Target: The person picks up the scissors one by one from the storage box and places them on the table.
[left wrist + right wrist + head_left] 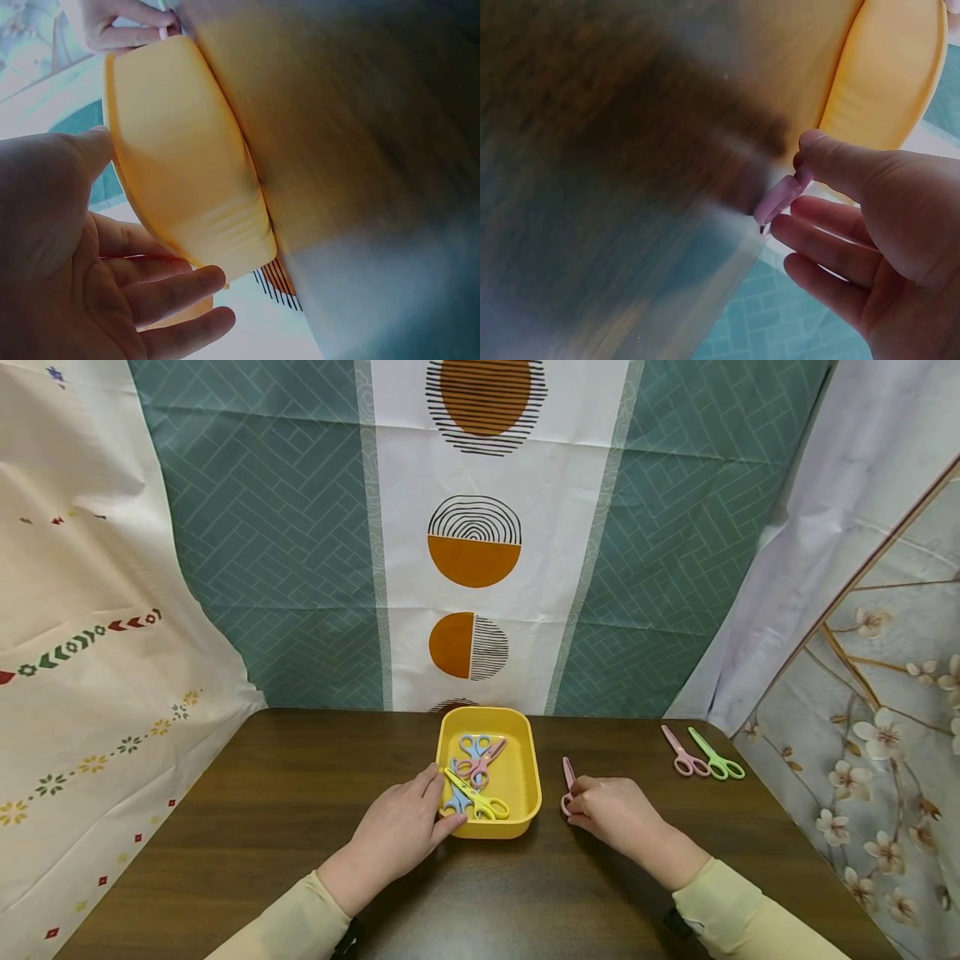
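My left hand (pixel 399 821) holds the near left corner of a yellow plastic tray (pixel 519 781), its thumb at the rim and fingers along the side. Inside lie several small scissors: a yellow pair (pixel 472 793) on top, a pink pair (pixel 482 763) and blue ones (pixel 474 744) beneath. Right of the tray, my right hand (pixel 618 810) pinches the handle of pink scissors (pixel 568 772), whose blades point away from me. In the right wrist view thumb and forefinger meet at the pink handle (pixel 778 196); the blades are mostly hidden there.
At the table's far right lie another pink pair of scissors (pixel 684 756) and a green pair (pixel 716 756), side by side. The dark wooden table (pixel 300 777) ends at a patterned curtain (pixel 277 527) behind, with more cloth hanging at both sides.
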{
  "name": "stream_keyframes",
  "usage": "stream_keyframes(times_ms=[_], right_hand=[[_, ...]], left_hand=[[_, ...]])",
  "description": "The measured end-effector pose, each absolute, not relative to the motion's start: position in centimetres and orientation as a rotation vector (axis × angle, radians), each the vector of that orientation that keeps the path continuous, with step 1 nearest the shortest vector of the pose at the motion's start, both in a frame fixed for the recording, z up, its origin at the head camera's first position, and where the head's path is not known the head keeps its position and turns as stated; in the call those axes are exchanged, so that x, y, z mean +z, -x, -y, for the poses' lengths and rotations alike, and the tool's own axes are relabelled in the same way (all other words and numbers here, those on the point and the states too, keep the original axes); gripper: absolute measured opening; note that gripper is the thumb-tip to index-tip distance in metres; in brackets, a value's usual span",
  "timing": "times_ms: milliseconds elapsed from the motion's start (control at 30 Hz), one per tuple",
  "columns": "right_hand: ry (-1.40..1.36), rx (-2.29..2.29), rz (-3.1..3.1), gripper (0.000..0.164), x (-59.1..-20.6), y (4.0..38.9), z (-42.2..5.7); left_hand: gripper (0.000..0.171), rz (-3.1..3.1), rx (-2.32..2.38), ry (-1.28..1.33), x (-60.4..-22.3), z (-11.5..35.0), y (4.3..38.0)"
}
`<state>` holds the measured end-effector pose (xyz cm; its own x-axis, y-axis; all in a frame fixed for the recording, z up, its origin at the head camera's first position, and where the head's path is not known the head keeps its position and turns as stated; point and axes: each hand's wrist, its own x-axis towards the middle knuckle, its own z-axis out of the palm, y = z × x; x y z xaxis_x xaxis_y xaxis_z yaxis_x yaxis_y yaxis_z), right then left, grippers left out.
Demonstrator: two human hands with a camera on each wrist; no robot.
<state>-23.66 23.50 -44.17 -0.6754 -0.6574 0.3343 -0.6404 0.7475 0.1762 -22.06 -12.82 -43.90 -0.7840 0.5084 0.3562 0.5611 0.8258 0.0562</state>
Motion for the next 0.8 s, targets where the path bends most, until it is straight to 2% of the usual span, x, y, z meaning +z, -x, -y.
stream_keyframes(times_ms=[533,800], right_hand=[[-0.999,-0.072,2.556,0.011,-44.6,23.3,-23.1],[-0.867,-0.073,2.586,0.016,-44.5,22.2,-22.6]], left_hand=[[0.076,2.687,-0.22,0.804,-44.0,12.8,22.0],[0.076,2.688,-0.225,0.805,-43.9,12.8,22.1]])
